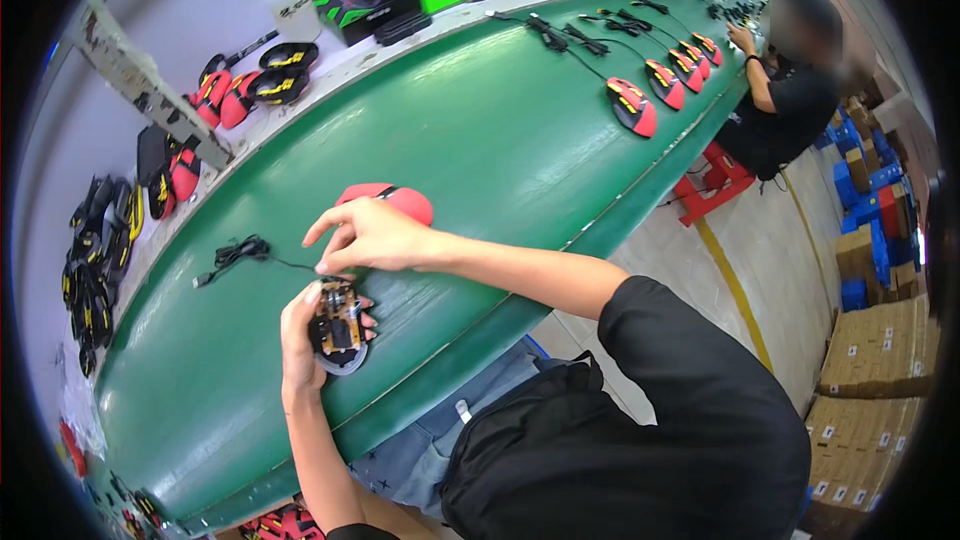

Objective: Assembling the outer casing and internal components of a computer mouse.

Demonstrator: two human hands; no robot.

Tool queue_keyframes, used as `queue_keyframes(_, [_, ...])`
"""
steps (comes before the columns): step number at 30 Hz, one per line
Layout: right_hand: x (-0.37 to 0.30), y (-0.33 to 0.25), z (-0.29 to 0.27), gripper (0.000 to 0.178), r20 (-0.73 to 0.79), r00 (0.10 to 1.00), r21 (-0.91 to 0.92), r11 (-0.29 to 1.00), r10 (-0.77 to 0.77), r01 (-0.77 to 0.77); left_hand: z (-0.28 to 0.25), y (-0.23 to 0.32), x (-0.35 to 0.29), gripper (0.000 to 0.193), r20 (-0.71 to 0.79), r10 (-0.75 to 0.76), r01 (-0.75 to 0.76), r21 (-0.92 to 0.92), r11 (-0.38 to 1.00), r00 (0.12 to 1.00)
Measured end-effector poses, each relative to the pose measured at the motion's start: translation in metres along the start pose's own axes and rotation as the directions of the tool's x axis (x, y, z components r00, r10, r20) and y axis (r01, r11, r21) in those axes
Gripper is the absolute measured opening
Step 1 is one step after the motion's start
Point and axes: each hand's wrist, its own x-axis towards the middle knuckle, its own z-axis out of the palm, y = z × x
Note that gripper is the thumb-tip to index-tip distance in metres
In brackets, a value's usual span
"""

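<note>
Opened wired mouse base (341, 325), its circuit board exposed, sits in your left hand (298, 338), just above the near part of the green conveyor belt (480, 130). Your left hand cups it: palm and thumb along its left side, other fingertips showing past its right edge. Your right hand (372, 238) is just beyond the base's far end, fingers bent, thumb and index near each other by the cable (243, 250) — cannot tell whether they pinch it.

Long axis of the base runs nearly up and down the view, roughly away from your body. Cable end points away from you, toward the right fingertips; rounded grey end points back toward you. Board faces up. From the far end, the cable goes left to a tied bundle and plug on the belt.

Red-and-black mouse shell (408, 203) rests just beyond your right hand — partly hidden behind it.
</note>
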Motion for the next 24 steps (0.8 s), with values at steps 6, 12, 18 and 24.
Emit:
queue_keyframes(6, [-0.004, -0.021, -0.008, 0.041, 0.027, 0.993, 0.001, 0.993, 0.114, -0.114, 0.001, 0.0, 0.005, 0.046, 0.009, -0.039, 0.037, 0.132, 0.991, 0.999])
queue_keyframes(12, [-0.003, -0.031, -0.025, 0.041, 0.149, 0.976, -0.162, 0.978, 0.159, -0.134, 0.003, -0.006, 0.005, 0.05, 0.004, -0.035, 0.035, 0.033, 0.999, 0.999])
queue_keyframes(18, [-0.01, -0.037, -0.029, 0.019, 0.121, 0.985, 0.059, 0.989, 0.125, -0.133, 0.0, -0.013, 0.001, 0.057, -0.008, 0.008, -0.007, 0.041, 0.999, 1.0])
queue_keyframes(24, [-0.012, -0.021, -0.013, 0.012, 0.035, 0.999, -0.085, 0.996, 0.008, -0.004, 0.004, -0.018, 0.001, 0.038, -0.068, 0.072, -0.067, 0.079, 0.995, 0.995])
